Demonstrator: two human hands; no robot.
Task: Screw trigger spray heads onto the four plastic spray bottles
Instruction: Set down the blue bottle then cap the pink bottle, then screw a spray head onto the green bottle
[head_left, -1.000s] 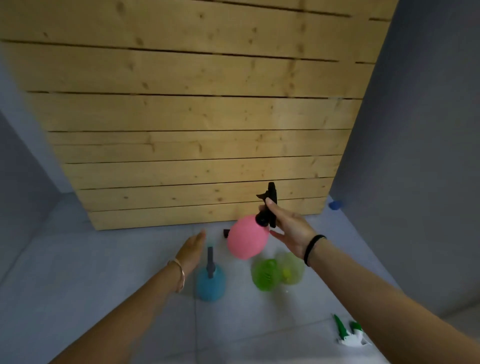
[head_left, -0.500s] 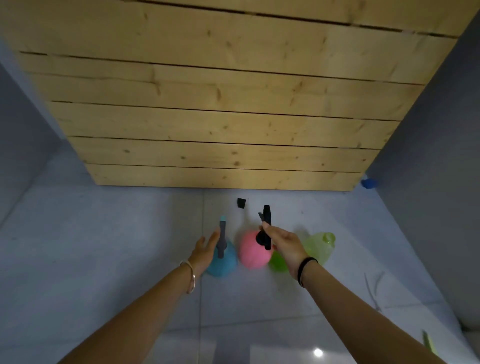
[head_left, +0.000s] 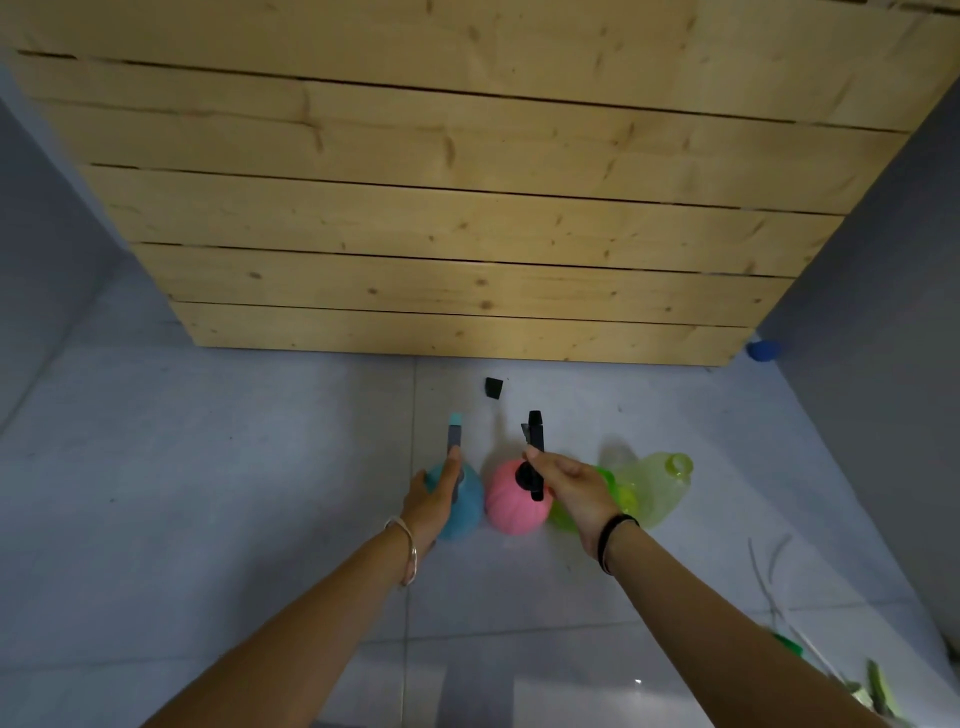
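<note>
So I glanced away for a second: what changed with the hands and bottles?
The right hand, still gripping the black spray head, lowered the pink bottle from the air to the floor between the blue bottle and the green bottles. The left hand moved in to touch the blue bottle. The other bottles and the small black piece stayed put.

Green bottle half behind right hand; spray heads blurred
</note>
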